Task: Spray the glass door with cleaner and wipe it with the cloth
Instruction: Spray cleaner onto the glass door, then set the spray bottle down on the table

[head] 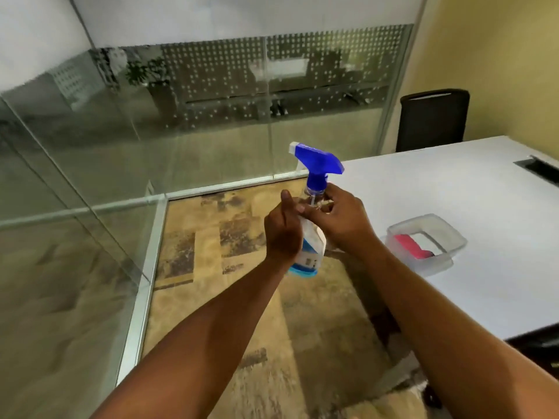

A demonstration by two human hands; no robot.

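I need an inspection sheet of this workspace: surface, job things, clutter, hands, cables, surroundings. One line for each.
Surface: white table, mostly bare.
Job's things: clear spray bottle with blue trigger head, held upright over the floor; pink cloth lying in the clear plastic container on the table; glass door at the left.
Clutter: nothing seen.
Hands: left hand grips the bottle body; right hand holds its neck.
Cables: nothing seen; dark slot in the table.
Surroundings: black chair, patterned carpet, yellow wall.

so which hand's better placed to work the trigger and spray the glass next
Right, probably. The right hand is at the neck of the spray bottle, just under the blue trigger head; the left hand wraps the body lower down, steadying it.
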